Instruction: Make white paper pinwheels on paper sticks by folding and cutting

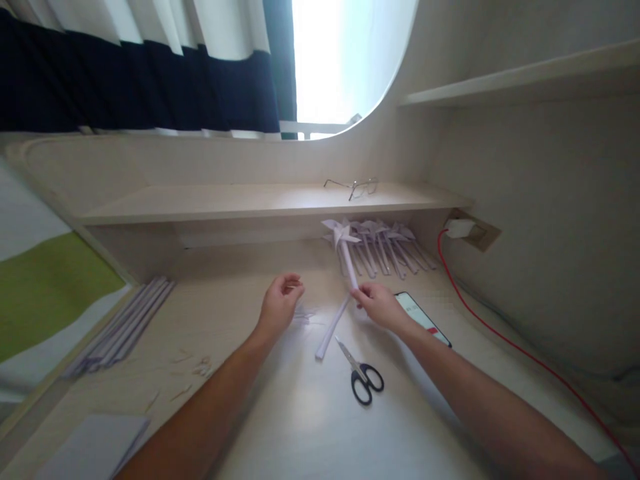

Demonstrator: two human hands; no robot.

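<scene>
My right hand (pixel 379 305) pinches the stick of a white paper pinwheel (pixel 346 250), whose folded head points away from me. Just below those fingertips, another rolled paper stick (pixel 331 332) slants down to the left over the desk; whether it touches the hand I cannot tell. My left hand (pixel 281 301) hovers to the left with fingers loosely curled, thumb apart, and nothing visible in it. Small white paper pieces (pixel 303 315) lie beside it. Black-handled scissors (pixel 361 375) rest on the desk between my forearms, tips toward the stick.
Several finished paper pinwheels (pixel 387 243) lie in a row under the shelf (pixel 270 200), which carries eyeglasses (pixel 364 189). A phone (pixel 423 319) is by my right forearm. Paper rolls (pixel 127 323), small loose bits (pixel 200 365) and paper sheets (pixel 93 443) lie left. A red cable (pixel 480 319) hangs right.
</scene>
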